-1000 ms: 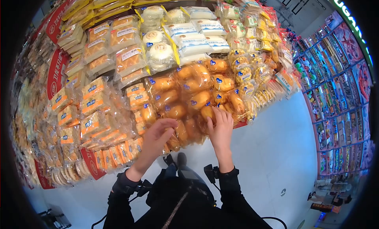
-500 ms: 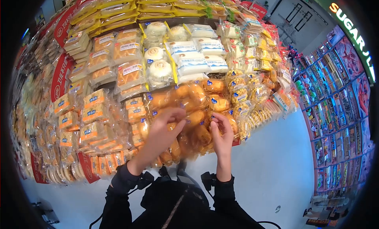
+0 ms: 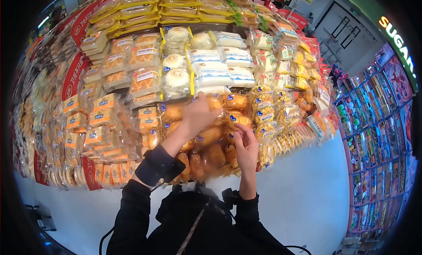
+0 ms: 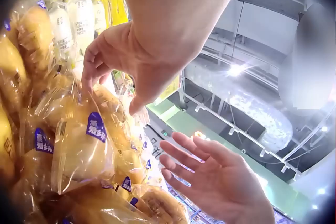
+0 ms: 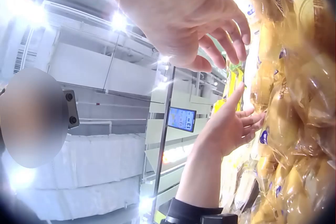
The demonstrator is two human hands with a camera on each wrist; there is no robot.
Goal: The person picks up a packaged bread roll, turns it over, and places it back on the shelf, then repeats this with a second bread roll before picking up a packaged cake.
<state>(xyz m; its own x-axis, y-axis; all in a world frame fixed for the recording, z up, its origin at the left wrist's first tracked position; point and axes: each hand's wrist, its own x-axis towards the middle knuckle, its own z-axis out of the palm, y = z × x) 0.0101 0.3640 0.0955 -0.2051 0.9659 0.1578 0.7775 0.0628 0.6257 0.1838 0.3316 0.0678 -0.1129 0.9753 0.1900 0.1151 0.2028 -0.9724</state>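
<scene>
My left hand [image 3: 196,116] reaches over the packs of golden buns [image 3: 209,135], near the white packs behind them. In the left wrist view its fingertips are right at the upper edge of a clear wrapped bun [image 4: 86,150] with a blue label, the thumb standing apart. The right wrist view also shows this left hand [image 5: 223,129] with fingers extended toward the buns. My right hand [image 3: 247,147] is at the near right side of the bun packs, fingers loosely bent. Nothing shows in its grasp in the right wrist view, where the right hand [image 5: 194,29] hangs beside the wrapped buns [image 5: 283,108].
Orange-labelled packs [image 3: 103,116] are stacked on the left. Round white cakes [image 3: 177,77] and white-blue packs [image 3: 212,74] lie behind the buns, yellow packs [image 3: 180,11] at the back. Small yellow-wrapped snacks [image 3: 266,116] adjoin on the right. Shelves [image 3: 373,136] stand across the pale floor [image 3: 299,184].
My left hand has moved forward across the buns toward the white packs. The right hand has come away from the bun it was touching a second ago. The head view has shifted slightly.
</scene>
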